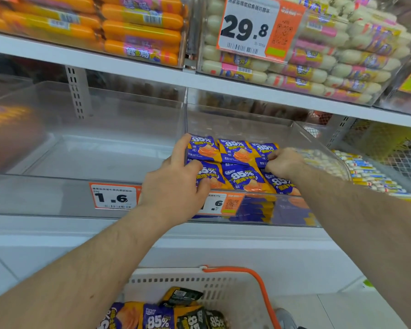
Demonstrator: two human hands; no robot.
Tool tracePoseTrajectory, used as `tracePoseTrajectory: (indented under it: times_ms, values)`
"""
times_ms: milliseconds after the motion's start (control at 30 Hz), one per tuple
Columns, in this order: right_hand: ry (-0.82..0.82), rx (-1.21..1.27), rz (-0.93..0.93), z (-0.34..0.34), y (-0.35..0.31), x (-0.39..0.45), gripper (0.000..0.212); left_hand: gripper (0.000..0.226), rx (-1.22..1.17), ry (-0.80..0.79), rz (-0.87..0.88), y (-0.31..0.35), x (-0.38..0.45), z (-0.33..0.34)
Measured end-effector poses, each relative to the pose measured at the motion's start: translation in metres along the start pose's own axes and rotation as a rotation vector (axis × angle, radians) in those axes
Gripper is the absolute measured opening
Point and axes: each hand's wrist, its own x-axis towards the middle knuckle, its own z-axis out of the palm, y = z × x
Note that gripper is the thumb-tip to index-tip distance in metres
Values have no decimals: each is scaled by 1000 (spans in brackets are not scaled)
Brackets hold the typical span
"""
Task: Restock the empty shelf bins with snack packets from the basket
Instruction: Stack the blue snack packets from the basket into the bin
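Note:
Several blue and orange "85%" snack packets [241, 167] lie in rows inside a clear shelf bin [318, 143] on the middle shelf. My left hand [178, 179] grips the left edge of the packets, thumb on a front one and fingers along the back row. My right hand [282, 162] is closed on the right-hand packets. To the left, a second clear bin [100, 157] holds nothing. Below, the white basket [237, 288] with an orange handle [259, 283] carries more purple, orange and black packets [161, 314].
Price tags reading 1.6 [114, 197] hang on the bin fronts. The upper shelf holds orange sausages [138, 27] and white sausages [318, 67] behind a 29.8 tag [249, 27]. A bin of small white sticks [375, 174] sits to the right. A blurred orange object [7, 134] is at the left edge.

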Motion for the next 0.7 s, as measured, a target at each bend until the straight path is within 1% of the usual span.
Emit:
tracePoseTrajectory:
  times_ms: [200, 300, 567, 700]
  values:
    - [60, 31, 48, -1, 3, 2, 30, 39, -4, -9, 3, 0, 1, -1]
    - [49, -8, 48, -2, 6, 3, 31, 39, -20, -5, 7, 0, 0, -1]
    - [81, 37, 67, 0, 4, 3, 24, 39, -15, -7, 9, -1, 1, 1]
    - [98, 70, 60, 3, 7, 7, 30, 40, -16, -11, 8, -1, 1, 2]
